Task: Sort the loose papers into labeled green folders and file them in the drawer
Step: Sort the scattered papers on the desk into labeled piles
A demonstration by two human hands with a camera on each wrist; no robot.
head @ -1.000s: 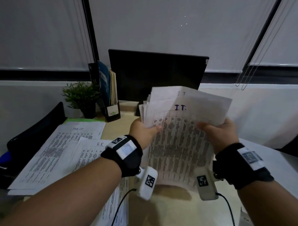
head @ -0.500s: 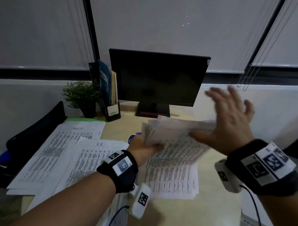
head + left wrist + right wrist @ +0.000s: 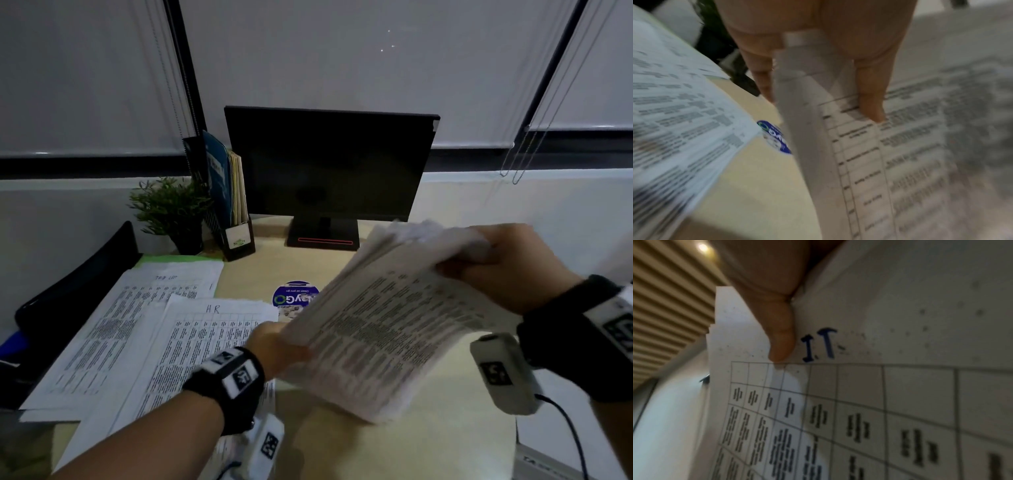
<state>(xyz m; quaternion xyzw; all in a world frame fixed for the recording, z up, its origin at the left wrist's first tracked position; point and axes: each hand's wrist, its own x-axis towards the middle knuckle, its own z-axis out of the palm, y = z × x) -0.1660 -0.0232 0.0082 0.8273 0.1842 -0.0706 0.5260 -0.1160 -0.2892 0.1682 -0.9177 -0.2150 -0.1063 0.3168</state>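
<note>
Since half a second ago the right hand (image 3: 507, 263) has come off its open, lifted pose and closed on the far end of the thick sheaf of white printed table sheets (image 3: 387, 329), which has risen off the pale wooden desk (image 3: 342, 445) and now slants across the centre right of the head view. Its long axis runs from the upper right of the frame, where the right hand pinches the top margin with the thumb beside a blue handwritten "I.T" (image 3: 818, 344), down to the lower centre, where the left hand (image 3: 277, 349) grips the near left edge, thumb on top and fingers beneath. Both hands are thus closed on the sheaf, one at each end. Sorted sheets lie to the left: the white sheet headed "HR" (image 3: 205, 339) just beside the left hand, and a further white printed sheet (image 3: 137, 308) resting on a green folder edge (image 3: 178, 258) at the left centre. Judging by this, the left hand is nearer those piles, so any laying-down goes leftward. No drawer is in view.
</note>
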